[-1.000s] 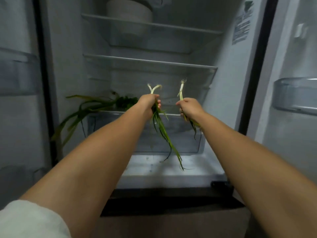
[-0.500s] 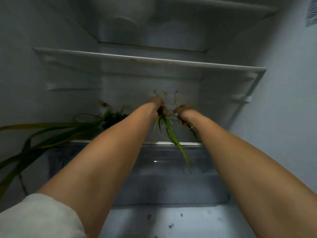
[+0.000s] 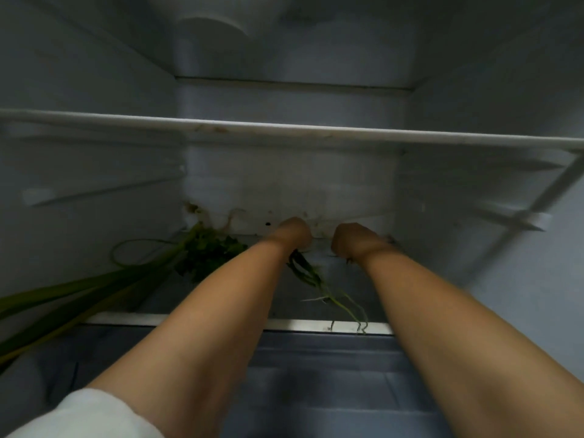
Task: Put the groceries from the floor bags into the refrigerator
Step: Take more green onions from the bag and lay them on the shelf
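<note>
Both my arms reach deep into the open refrigerator, over its lower glass shelf (image 3: 189, 319). My left hand (image 3: 294, 232) is curled near the back wall and grips a green onion (image 3: 308, 273). Its thin leaves trail back along the shelf to the front edge. My right hand (image 3: 354, 238) is curled beside it, a little to the right. It holds a second green onion, of which only a small dark bit (image 3: 349, 260) shows under the wrist. The fingers of both hands are hidden behind the knuckles.
A bunch of leafy herbs (image 3: 208, 251) and long green leaves (image 3: 79, 292) lie on the left of the same shelf, the leaves hanging out past its front left. Another glass shelf (image 3: 284, 129) runs close above. A clear drawer (image 3: 316, 358) sits below.
Both hands have pushed further in and down to the back of the lower shelf with the green onions. The white ends no longer show. The camera has moved closer in.
</note>
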Demonstrator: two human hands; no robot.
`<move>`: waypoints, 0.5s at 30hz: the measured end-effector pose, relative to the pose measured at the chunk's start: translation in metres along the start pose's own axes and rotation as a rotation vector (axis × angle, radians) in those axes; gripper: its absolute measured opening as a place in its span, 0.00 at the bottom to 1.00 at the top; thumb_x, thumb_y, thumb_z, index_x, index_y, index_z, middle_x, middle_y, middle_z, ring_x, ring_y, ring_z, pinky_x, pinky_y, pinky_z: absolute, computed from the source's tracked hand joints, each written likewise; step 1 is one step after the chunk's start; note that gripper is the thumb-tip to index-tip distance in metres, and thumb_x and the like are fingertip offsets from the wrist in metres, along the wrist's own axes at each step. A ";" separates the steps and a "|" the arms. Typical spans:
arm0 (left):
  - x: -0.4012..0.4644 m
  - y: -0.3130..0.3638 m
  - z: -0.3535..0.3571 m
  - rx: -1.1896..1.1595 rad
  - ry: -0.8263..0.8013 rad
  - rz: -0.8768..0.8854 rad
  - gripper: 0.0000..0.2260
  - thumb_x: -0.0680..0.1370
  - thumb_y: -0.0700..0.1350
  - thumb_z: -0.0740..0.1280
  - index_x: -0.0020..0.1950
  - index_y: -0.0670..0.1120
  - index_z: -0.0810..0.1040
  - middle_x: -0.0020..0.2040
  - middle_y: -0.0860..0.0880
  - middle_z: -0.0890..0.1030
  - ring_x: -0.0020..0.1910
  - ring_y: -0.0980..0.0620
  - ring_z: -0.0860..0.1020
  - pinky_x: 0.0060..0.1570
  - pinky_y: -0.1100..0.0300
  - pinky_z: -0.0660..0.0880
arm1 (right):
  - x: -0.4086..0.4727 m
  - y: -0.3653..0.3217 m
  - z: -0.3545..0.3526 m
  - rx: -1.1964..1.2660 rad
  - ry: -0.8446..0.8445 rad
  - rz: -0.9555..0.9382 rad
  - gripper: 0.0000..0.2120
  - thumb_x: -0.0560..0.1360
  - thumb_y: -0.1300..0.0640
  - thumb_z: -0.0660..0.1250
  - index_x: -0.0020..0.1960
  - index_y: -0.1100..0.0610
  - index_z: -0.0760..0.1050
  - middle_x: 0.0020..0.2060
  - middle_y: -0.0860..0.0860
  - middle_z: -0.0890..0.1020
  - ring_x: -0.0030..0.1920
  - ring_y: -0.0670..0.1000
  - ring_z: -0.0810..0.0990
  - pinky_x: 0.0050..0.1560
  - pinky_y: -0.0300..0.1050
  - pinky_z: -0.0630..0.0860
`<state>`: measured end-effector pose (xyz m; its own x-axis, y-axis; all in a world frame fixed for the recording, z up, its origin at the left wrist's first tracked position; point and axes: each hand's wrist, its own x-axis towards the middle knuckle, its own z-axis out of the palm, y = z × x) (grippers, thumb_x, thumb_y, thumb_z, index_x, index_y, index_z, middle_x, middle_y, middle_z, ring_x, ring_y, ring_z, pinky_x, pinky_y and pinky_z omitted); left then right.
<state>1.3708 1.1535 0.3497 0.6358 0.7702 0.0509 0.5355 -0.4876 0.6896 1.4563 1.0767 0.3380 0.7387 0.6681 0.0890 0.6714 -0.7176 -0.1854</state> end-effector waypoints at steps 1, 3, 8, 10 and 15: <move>0.000 -0.001 0.003 0.060 -0.008 0.000 0.16 0.83 0.40 0.55 0.68 0.35 0.69 0.69 0.39 0.71 0.67 0.43 0.71 0.63 0.57 0.68 | 0.001 -0.002 0.002 -0.024 -0.001 -0.003 0.18 0.78 0.57 0.61 0.65 0.62 0.72 0.65 0.58 0.74 0.63 0.56 0.75 0.60 0.46 0.72; 0.009 -0.004 0.007 0.187 -0.055 -0.008 0.16 0.82 0.40 0.56 0.68 0.36 0.69 0.68 0.40 0.71 0.66 0.44 0.72 0.63 0.57 0.69 | 0.004 -0.006 0.005 -0.069 -0.003 -0.014 0.17 0.79 0.57 0.59 0.65 0.62 0.72 0.65 0.57 0.74 0.63 0.55 0.75 0.61 0.47 0.72; 0.009 -0.009 0.011 0.330 -0.055 -0.040 0.17 0.82 0.43 0.56 0.70 0.39 0.68 0.70 0.42 0.69 0.67 0.44 0.70 0.65 0.54 0.68 | 0.005 -0.009 0.010 -0.142 -0.027 -0.021 0.17 0.80 0.58 0.56 0.66 0.62 0.71 0.66 0.57 0.73 0.64 0.55 0.74 0.63 0.48 0.70; 0.008 -0.012 0.011 0.424 -0.070 -0.018 0.18 0.82 0.45 0.56 0.71 0.40 0.67 0.71 0.42 0.69 0.68 0.45 0.70 0.65 0.54 0.67 | 0.006 -0.009 0.008 -0.124 -0.063 -0.032 0.19 0.80 0.57 0.56 0.68 0.63 0.69 0.68 0.58 0.72 0.65 0.56 0.73 0.63 0.47 0.70; -0.002 -0.011 -0.006 0.409 -0.093 0.086 0.19 0.82 0.49 0.57 0.66 0.37 0.70 0.66 0.41 0.73 0.64 0.44 0.74 0.60 0.56 0.71 | -0.014 -0.007 -0.017 -0.009 -0.114 -0.048 0.23 0.83 0.54 0.52 0.75 0.64 0.58 0.74 0.59 0.62 0.72 0.56 0.64 0.70 0.46 0.61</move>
<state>1.3603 1.1602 0.3459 0.7255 0.6880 0.0172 0.6426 -0.6861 0.3411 1.4419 1.0692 0.3548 0.6947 0.7191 -0.0146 0.7064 -0.6859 -0.1748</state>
